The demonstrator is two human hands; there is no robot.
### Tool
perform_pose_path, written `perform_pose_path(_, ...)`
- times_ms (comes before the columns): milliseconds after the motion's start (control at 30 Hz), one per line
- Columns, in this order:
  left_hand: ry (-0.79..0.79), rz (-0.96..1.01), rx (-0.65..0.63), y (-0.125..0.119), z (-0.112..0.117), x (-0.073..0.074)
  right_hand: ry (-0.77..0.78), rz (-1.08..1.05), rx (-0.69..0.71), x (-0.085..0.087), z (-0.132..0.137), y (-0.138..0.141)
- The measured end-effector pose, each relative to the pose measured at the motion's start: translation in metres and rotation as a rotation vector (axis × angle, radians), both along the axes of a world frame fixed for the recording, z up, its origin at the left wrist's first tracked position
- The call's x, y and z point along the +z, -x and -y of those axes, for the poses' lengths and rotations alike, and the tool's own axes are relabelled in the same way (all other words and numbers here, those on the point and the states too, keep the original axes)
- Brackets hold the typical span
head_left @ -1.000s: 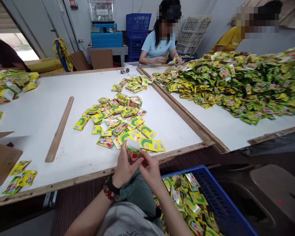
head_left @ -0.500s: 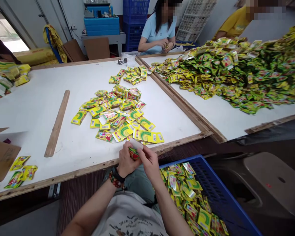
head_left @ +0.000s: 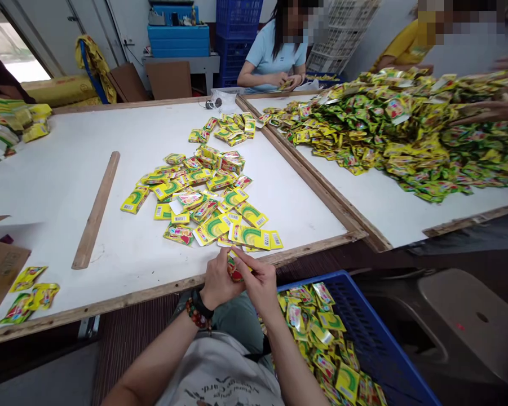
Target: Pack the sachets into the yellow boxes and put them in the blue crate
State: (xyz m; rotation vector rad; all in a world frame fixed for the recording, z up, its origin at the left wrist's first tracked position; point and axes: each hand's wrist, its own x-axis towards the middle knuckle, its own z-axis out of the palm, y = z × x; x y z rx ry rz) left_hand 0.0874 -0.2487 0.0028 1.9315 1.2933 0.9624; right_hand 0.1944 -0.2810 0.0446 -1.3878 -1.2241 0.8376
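Note:
My left hand (head_left: pixel 218 281) and my right hand (head_left: pixel 260 282) meet just below the near edge of the white table (head_left: pixel 59 186). Both pinch one small yellow and red sachet (head_left: pixel 234 268) between their fingertips. A beaded bracelet sits on my left wrist. Right in front of my hands a loose spread of yellow-green sachets (head_left: pixel 203 194) lies on the table. A blue crate (head_left: pixel 363 338) partly filled with sachets stands at my right knee.
A wooden stick (head_left: pixel 95 211) lies left of the spread. A cardboard box (head_left: pixel 0 265) and a few sachets (head_left: pixel 27 293) sit at the near left. The right table (head_left: pixel 376 203) carries a large heap of sachets (head_left: pixel 410 129). Two people sit at the far side. A stool (head_left: pixel 477 321) stands at right.
My hands, holding the sachet together throughout, have sunk slightly below the table edge. A white part of the sachet visible before is now folded away or hidden.

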Motion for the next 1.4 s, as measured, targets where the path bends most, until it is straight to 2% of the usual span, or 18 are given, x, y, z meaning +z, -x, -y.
perform_pose_path(100, 0.042, 0.001, 0.018, 0.0, -0.001, -0.003, -0.055, 0.107, 0.132, -0.001, -0.001, -0.001)
perform_pose_path(200, 0.071, 0.007, -0.023, 0.0, 0.0, 0.002, -0.105, 0.216, 0.165, -0.007, 0.001, 0.002)
perform_pose_path(300, 0.02, -0.022, -0.178, 0.005, -0.003, 0.019, -0.12, 0.254, 0.108, -0.01, 0.013, -0.006)
perform_pose_path(367, -0.066, -0.102, -0.295, 0.011, -0.012, 0.033, -0.082, 0.311, -0.005, -0.011, 0.03, -0.024)
perform_pose_path(400, -0.112, -0.168, -0.303, 0.015, -0.018, 0.038, -0.039, 0.377, -0.077, -0.01, 0.04, -0.037)
perform_pose_path(467, -0.167, -0.338, -0.204, 0.023, -0.035, 0.043, 0.078, 0.59, -0.214, -0.011, 0.057, -0.065)
perform_pose_path(533, -0.159, -0.53, -0.066, 0.027, -0.053, 0.042, 0.136, 0.803, -0.288, -0.013, 0.066, -0.087)
perform_pose_path(633, -0.102, -0.758, 0.011, 0.025, -0.073, 0.039, 0.013, 0.873, -0.247, -0.021, 0.055, -0.086)
perform_pose_path(700, -0.073, -0.797, 0.021, 0.025, -0.076, 0.043, -0.114, 0.814, -0.153, -0.025, 0.036, -0.065)
perform_pose_path(767, -0.047, -0.745, 0.008, 0.03, -0.068, 0.051, -0.209, 0.772, -0.06, -0.026, 0.013, -0.039)
perform_pose_path(900, -0.029, -0.485, -0.083, 0.046, -0.037, 0.067, -0.295, 0.687, 0.185, -0.019, -0.021, 0.003)
perform_pose_path(967, -0.055, -0.306, -0.002, 0.047, -0.021, 0.067, -0.285, 0.511, 0.277, -0.021, -0.025, 0.015)
perform_pose_path(1067, -0.062, -0.06, 0.205, 0.038, -0.005, 0.052, -0.153, 0.122, 0.18, -0.039, -0.016, 0.023)
perform_pose_path(1133, 0.003, 0.032, 0.228, 0.027, 0.003, 0.038, -0.062, -0.094, 0.097, -0.054, -0.006, 0.022)
perform_pose_path(1200, 0.069, 0.08, 0.221, 0.018, 0.008, 0.024, -0.004, -0.257, 0.099, -0.062, 0.002, 0.017)
perform_pose_path(1267, 0.048, 0.106, 0.25, 0.012, 0.012, 0.012, 0.052, -0.395, 0.135, -0.06, 0.006, 0.011)
perform_pose_path(1333, -0.085, 0.128, 0.248, 0.009, 0.015, 0.004, 0.122, -0.497, 0.141, -0.048, 0.005, 0.009)
perform_pose_path(1400, -0.239, 0.157, 0.169, 0.008, 0.016, -0.002, 0.182, -0.562, 0.118, -0.033, 0.0, 0.01)
